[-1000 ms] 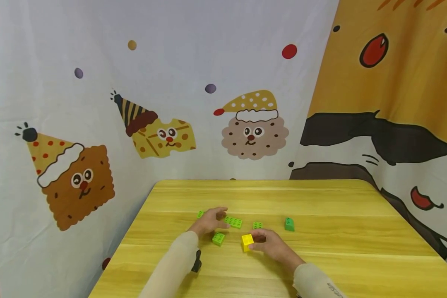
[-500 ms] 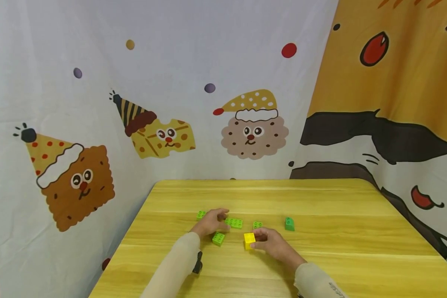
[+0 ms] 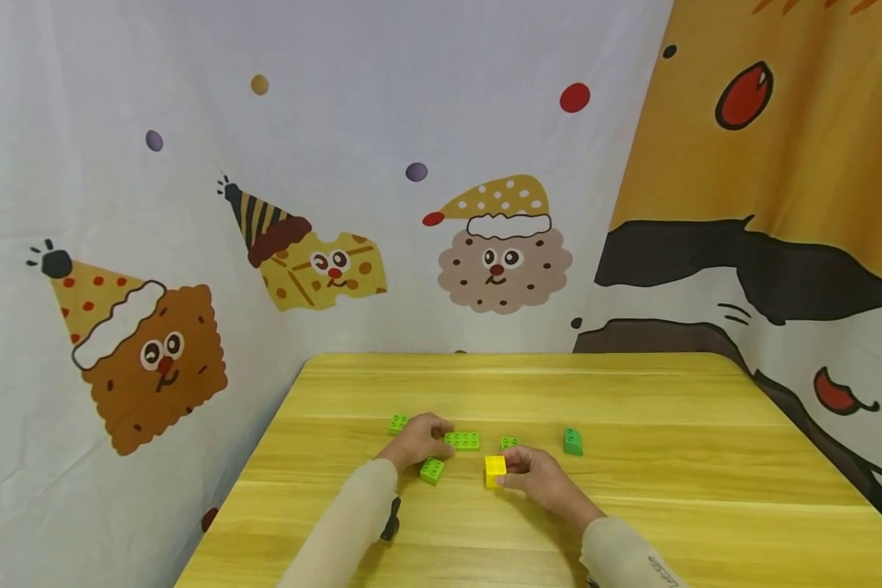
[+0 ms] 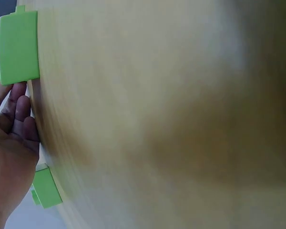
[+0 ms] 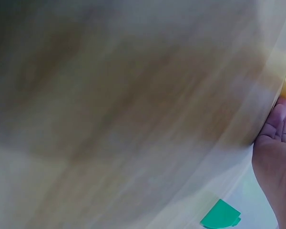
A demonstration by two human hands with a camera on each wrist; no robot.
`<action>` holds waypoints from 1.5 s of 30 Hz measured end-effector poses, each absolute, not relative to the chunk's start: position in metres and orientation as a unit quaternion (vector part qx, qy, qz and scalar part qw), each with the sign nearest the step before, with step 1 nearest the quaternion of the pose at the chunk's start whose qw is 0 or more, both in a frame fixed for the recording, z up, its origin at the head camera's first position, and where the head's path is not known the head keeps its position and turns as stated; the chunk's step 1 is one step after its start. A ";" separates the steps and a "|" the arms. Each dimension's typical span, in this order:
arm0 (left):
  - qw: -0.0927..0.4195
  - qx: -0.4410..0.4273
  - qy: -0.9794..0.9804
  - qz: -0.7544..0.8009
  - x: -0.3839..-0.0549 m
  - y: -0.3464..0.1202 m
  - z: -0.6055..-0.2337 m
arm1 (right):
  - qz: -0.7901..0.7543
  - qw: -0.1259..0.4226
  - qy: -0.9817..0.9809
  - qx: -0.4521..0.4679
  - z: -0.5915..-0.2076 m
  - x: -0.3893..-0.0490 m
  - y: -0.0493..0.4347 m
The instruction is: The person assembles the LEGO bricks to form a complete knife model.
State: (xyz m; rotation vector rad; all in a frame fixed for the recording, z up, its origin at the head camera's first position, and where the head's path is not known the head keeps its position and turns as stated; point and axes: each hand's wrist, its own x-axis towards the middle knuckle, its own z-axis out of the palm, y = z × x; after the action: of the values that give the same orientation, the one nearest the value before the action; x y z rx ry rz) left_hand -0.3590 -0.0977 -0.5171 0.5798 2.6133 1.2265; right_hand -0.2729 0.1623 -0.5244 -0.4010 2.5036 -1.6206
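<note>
In the head view my right hand (image 3: 542,478) pinches a yellow toy brick (image 3: 495,471) between thumb and fingers, low at the table. My left hand (image 3: 417,439) lies at the left end of a long lime-green brick (image 3: 463,441), index finger and thumb apart on either side of it; contact cannot be made out. A square lime brick (image 3: 431,471) sits just in front of that hand, large in the left wrist view. Behind the hand is another lime brick (image 3: 398,423), partly covered. In the right wrist view only an edge of the yellow brick shows.
One more small lime brick (image 3: 510,443) stands just behind the right hand's fingers. A dark green brick with a sloped or curved side (image 3: 573,442) is farther right. All are on a wooden table (image 3: 632,392), with a printed cloth (image 3: 338,122) hanging behind it.
My right hand has shifted the yellow brick slightly right and away from me. The left hand's finger and thumb have drawn in a little around the long lime brick, which stays nearly in place.
</note>
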 end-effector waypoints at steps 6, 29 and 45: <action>0.091 0.196 0.893 0.394 -0.361 -0.095 -0.518 | -0.543 0.062 0.829 -0.118 -0.524 -0.273 0.163; 0.094 0.183 0.868 0.453 -0.361 -0.104 -0.509 | -0.549 0.060 0.829 -0.089 -0.523 -0.273 0.160; 0.098 0.181 0.863 0.462 -0.348 -0.098 -0.487 | -0.558 0.071 0.823 -0.079 -0.520 -0.272 0.161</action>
State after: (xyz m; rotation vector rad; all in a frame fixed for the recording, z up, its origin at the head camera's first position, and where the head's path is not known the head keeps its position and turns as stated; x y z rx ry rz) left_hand -0.3478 -0.0977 -0.4874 0.5344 2.5528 1.3672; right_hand -0.2721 0.1609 -0.5201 -0.2384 2.4745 -1.6792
